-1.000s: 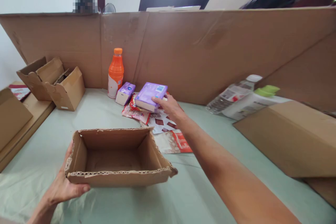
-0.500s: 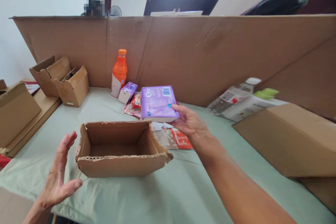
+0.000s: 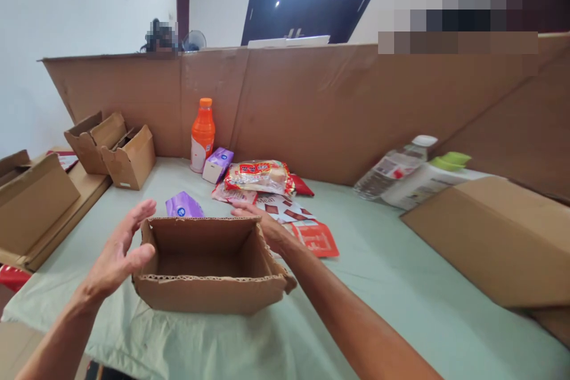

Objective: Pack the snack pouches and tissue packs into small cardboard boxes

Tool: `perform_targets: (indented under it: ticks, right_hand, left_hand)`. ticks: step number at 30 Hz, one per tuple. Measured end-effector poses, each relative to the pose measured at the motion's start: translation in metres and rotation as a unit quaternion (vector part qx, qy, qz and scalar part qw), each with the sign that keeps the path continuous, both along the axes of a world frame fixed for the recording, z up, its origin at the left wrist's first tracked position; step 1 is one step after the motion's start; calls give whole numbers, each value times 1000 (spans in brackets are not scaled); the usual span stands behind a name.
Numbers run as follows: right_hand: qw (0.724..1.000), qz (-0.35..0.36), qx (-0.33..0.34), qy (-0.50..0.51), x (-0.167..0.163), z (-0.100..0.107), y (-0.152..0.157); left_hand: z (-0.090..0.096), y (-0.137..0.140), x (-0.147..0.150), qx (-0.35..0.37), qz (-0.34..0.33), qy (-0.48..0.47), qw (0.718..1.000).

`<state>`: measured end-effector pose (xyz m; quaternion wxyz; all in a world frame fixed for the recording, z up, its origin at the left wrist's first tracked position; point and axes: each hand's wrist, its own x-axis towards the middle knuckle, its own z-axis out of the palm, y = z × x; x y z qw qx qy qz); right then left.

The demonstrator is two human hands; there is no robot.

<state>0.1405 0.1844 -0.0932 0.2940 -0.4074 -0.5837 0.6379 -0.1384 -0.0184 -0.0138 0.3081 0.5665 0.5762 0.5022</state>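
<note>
An uncovered cardboard box [image 3: 200, 297] stands in front of me, with nothing visible inside. My left hand [image 3: 118, 255] is at its left end, fingers stretched and thumb apart, holding nothing. Behind the box's far right corner is my right hand [image 3: 262, 222], its fingers reaching left and partly hidden by the cardboard; nothing shows in it. A purple tissue pack [image 3: 184, 205] pokes up behind the box, its lower part hidden. Farther back lie another purple pack [image 3: 218, 164], a clear-and-red food packet [image 3: 258, 177] and a packet marked "Meal" [image 3: 285, 208].
An orange drink bottle [image 3: 202, 133] stands by the cardboard wall [image 3: 312, 107]. Small cartons [image 3: 129, 157] are at the left. To the right, a clear water bottle [image 3: 394, 169] leans beside a green-capped white bottle [image 3: 427, 184], behind a large cardboard piece [image 3: 485, 237].
My right hand has let go of the purple tissue pack and moved left behind the box. The pack now rests behind the box, exposing the food packets. My left hand has come closer to the box.
</note>
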Motion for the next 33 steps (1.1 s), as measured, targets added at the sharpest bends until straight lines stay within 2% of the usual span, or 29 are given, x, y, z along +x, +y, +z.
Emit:
perform_targets:
  ticks: [2,4,5,7,11,14,17,22,25,28,31,33]
  right_hand:
    - [1000,20,2,-12,-2,-1,2]
    - [999,45,2,-19,-7,-4,6]
    - [998,58,3,-23,-12,-7,9]
    - [996,86,3,-36,-23,-15,13]
    - [986,161,4,-44,-46,-27,20]
    - [978,208,22,-26,-59,-26,21]
    - [973,225,57,-9,-65,-21,23]
    - [974,200,101,24,-70,-11,24]
    - [975,175,124,56,-71,7,20]
    - [975,145,141,92,-66,40,15]
    - [975,95,170,108,-52,84,12]
    - [970,64,212,106,-39,114,8]
  left_hand:
    - [-8,7,-9,2,84,-44,996]
    - [-16,17,-17,-39,168,-67,983]
    - [-21,23,-20,-69,190,-75,977]
    - [-31,36,-24,-130,186,-90,970]
    - [-51,65,-20,-214,130,-107,962]
    - [-60,90,-14,-245,109,-107,957]
    - [-60,108,-9,-240,97,-102,960]
    - [-46,111,-1,-192,88,-103,972]
    - [-31,110,-2,-132,95,-94,982]
    - [-6,111,-6,-62,104,-84,989]
    - [30,108,-11,41,113,-67,991]
    - [56,101,-10,114,107,-50,986]
